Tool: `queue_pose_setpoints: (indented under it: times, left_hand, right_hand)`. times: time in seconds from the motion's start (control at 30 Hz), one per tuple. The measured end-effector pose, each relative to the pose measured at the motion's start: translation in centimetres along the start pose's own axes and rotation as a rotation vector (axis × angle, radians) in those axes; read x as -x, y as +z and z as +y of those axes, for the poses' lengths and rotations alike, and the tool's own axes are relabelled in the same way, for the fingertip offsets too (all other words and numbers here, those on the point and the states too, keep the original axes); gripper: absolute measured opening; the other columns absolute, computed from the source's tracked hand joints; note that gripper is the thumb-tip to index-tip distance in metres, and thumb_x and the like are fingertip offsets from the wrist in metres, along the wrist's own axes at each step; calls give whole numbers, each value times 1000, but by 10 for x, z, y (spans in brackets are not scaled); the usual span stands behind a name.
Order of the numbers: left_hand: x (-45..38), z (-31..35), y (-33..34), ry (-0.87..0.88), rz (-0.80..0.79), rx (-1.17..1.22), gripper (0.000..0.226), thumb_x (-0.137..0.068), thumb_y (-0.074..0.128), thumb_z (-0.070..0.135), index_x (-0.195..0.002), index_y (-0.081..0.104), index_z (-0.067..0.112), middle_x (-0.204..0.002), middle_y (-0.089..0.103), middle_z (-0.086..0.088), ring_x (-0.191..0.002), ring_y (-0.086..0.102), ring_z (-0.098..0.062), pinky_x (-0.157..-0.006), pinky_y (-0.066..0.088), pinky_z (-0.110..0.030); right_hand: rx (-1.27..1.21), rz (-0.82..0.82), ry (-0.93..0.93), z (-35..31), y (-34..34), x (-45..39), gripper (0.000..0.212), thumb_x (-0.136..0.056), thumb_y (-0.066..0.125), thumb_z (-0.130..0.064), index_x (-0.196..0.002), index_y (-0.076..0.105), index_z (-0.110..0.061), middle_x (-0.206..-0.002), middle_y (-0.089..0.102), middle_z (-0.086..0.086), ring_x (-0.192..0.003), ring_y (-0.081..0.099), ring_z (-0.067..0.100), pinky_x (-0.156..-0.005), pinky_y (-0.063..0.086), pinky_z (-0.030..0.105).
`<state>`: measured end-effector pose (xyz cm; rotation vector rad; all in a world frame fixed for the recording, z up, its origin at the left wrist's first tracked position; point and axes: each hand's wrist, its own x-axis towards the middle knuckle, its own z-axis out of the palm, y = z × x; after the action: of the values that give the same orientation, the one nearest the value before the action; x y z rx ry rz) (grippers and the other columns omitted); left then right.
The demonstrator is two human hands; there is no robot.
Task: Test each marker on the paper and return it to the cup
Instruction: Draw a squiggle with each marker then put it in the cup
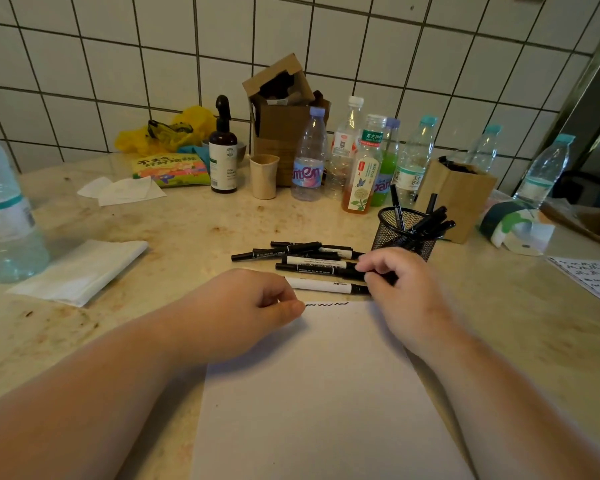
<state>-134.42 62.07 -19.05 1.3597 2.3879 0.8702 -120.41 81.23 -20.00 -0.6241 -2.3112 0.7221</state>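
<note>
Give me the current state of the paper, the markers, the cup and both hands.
paper: flat on the counter, one wavy black line near its top edge
loose markers: lying in a pile beyond the paper
mesh cup: upright, several markers inside
left hand: fingers curled, resting at the paper's top corner
right hand: gripping a marker from the pile

Beige marbled stone worktop, stained w/ brown spots, against white tiled wall. White paper sheet lies at front centre, a black squiggle along its top edge. Just beyond it, loose black & white markers in a heap; black mesh pen cup stands to their right w/ more markers inside. Folded white tissue at left. Row of plastic bottles, brown cardboard boxes, beige cup at back.
</note>
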Motion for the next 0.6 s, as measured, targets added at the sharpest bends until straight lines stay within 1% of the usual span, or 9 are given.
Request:
queue_pose_setpoints:
  times: [0.07,0.1,0.17,0.2,0.3,0.37,0.43,0.53,0.6]
  left_hand:
    - [0,0,0,8,3,-38,21,-90,56,53,-89,68,35,-66,62,12,-56,53,1,-54,42,-17]
    - [0,0,0,10,2,-42,21,-90,56,53,-88,68,35,-64,61,14,-56,53,2,-52,40,-16]
    - [1,1,1,14,-3,-39,22,-91,56,52,-87,67,34,-62,61,14,-54,53,2,-50,39,-14]
    - [1,1,1,16,-4,-40,22,-91,56,52,-86,67,34,-63,61,12,-54,53,1,-50,39,-14]
    - [0,1,1,17,4,-44,21,-90,56,53,-86,67,35,-65,62,11,-55,53,2,-50,37,-14]
    - [1,1,1,21,3,-48,22,-91,56,53,-86,67,34,-67,63,10,-57,53,2,-51,38,-15]
    - [2,2,0,22,-5,-57,22,-91,55,53,-88,68,34,-69,64,9,-58,53,2,-51,40,-13]
    - [3,3,-2,16,-8,-56,22,-91,55,52,-89,68,34,-69,64,9,-59,54,3,-52,41,-13]
    - [4,3,-3,11,-10,-62,21,-91,55,52,-90,68,36,-73,66,8,-62,55,2,-52,41,-13]
  right_hand:
    - [95,-61,31,-1,4,0,29,-95,63,-16,-108,67,-41,-116,57,-8,-94,54,2,-82,41,16]
    - [134,-96,49,-1,5,0,30,-95,63,-17,-116,67,-38,-116,54,-7,-91,53,2,-82,40,18]
    - [198,-161,64,-1,6,2,37,-95,64,-19,-127,63,-36,-113,49,-10,-90,51,2,-86,39,20]
    - [213,-175,62,-1,7,2,38,-95,64,-19,-129,62,-36,-108,47,-15,-88,50,0,-85,38,18]
    - [229,-170,38,-2,8,0,36,-94,66,-18,-127,64,-32,-94,44,-26,-84,44,-6,-72,31,5]
    - [235,-158,3,-3,9,-1,33,-93,68,-18,-124,67,-29,-95,53,-23,-83,46,-7,-68,33,2]
    - [224,-161,-5,-4,9,-1,32,-92,69,-18,-123,69,-27,-100,60,-16,-82,48,-8,-70,36,1]
    - [164,-169,32,-3,6,0,30,-93,68,-21,-121,67,-32,-99,62,-15,-82,53,-2,-66,38,10]
    - [-6,-141,73,-2,4,1,28,-92,69,-21,-114,67,-39,-93,66,-12,-80,59,5,-72,45,20]
